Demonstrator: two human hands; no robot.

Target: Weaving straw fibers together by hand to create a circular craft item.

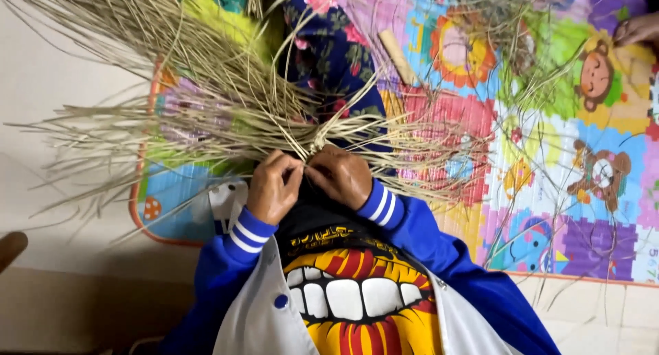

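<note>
Both hands, left hand [273, 188] and right hand [341, 176], pinched on dried straw strands [206, 115]; fingertips hidden. Colourful cartoon play mat [570, 156] over pale floor [41, 87].

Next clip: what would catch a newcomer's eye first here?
First, the big fan of pale straw strands spreading left and up from the centre, where the left hand and right hand pinch them together at a woven knot. Beneath lies a bright cartoon play mat filling the right side. Another person's hand shows at the top right corner.
</note>
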